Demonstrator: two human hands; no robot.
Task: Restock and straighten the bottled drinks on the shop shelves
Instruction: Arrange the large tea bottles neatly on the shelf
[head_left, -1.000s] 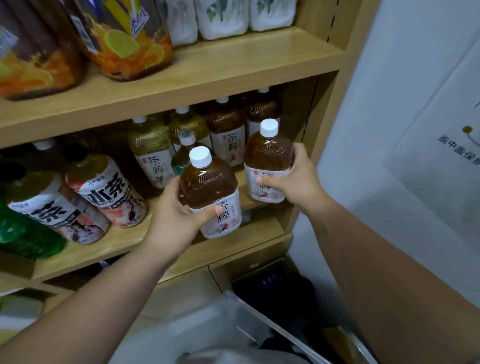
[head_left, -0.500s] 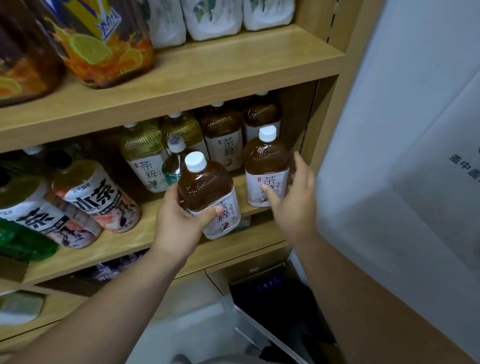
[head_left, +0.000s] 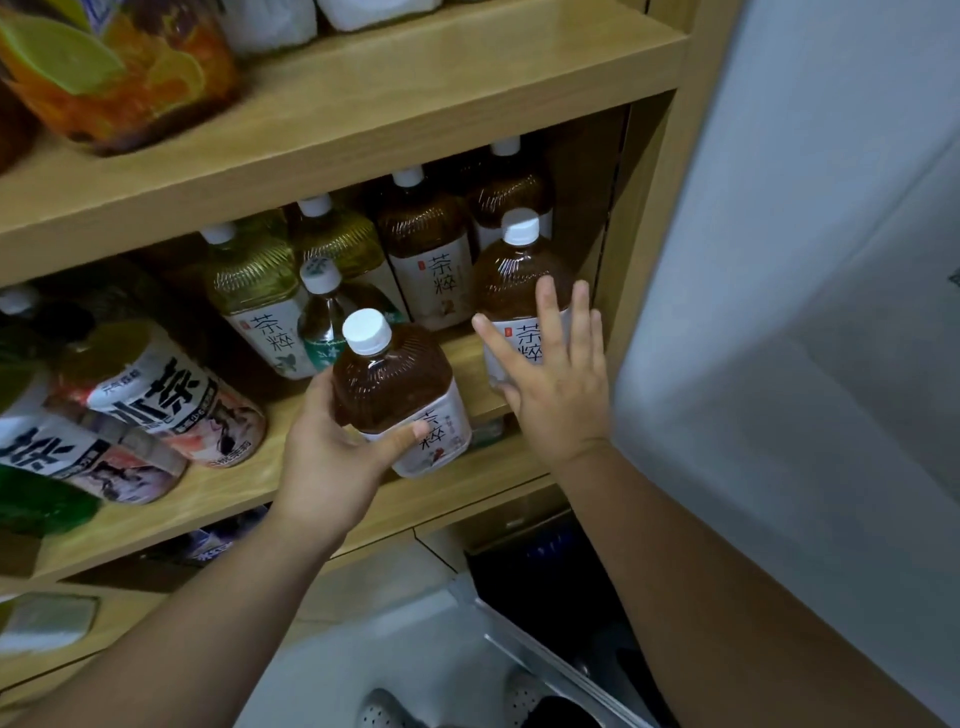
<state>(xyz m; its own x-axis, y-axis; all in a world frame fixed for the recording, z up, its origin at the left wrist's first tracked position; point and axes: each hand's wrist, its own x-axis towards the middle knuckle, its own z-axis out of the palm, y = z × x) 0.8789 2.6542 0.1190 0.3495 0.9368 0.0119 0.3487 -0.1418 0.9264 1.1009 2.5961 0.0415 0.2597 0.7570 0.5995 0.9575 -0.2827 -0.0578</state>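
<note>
Brown-tea plastic bottle with white cap (head_left: 400, 384) sat clasped in my left hand (head_left: 332, 457) at the wooden shelf's (head_left: 234, 493) front edge, awaiting a slot; my right hand (head_left: 556, 384), fingers spread and empty, steadied its shelved twin bottle (head_left: 514, 291) upright.

Behind the left hand (head_left: 332, 447) and its gripped brown bottle (head_left: 400, 395): blocked by a small green-labelled bottle (head_left: 324, 317) and two yellow tea bottles (head_left: 254, 291) just beyond. To the grip's left: big bottles lying on their sides (head_left: 171, 400), close. To its right: a narrow gap of bare shelf board (head_left: 467, 358), then a standing brown bottle (head_left: 519, 291) with the flat right hand (head_left: 556, 384) against it. Past that, the cabinet side wall (head_left: 628, 249). Above: low headroom under the upper shelf (head_left: 363, 130). Toward the front edge: open.
</note>
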